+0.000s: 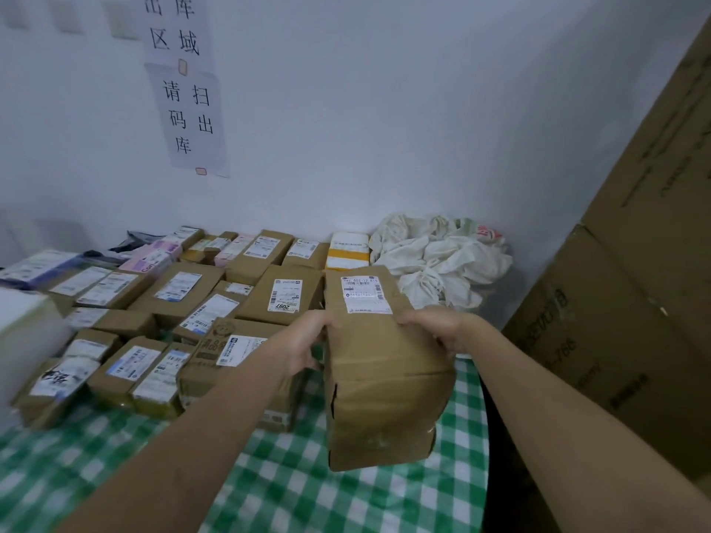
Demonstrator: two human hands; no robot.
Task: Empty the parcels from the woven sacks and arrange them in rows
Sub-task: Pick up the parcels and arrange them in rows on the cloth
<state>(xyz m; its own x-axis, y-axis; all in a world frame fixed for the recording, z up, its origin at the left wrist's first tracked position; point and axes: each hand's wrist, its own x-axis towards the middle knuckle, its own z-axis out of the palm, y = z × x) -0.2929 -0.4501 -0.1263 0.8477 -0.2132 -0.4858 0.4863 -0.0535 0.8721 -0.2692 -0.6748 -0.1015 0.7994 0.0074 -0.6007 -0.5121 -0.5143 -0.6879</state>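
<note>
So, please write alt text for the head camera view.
Both hands, left hand and right hand, hold a brown parcel over a green checked cloth. Rows of parcels lie left; crumpled white sacks sit by the wall.

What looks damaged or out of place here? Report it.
The long brown cardboard parcel, held by the left hand and right hand, is dented and creased, with a split seam on its left edge. The rows behind look orderly.

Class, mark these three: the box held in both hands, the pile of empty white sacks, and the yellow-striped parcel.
held box (384,378), head view, its brown top face.
white sacks (431,255), head view, middle of the crumpled pile.
yellow-striped parcel (347,251), head view, its top.
</note>
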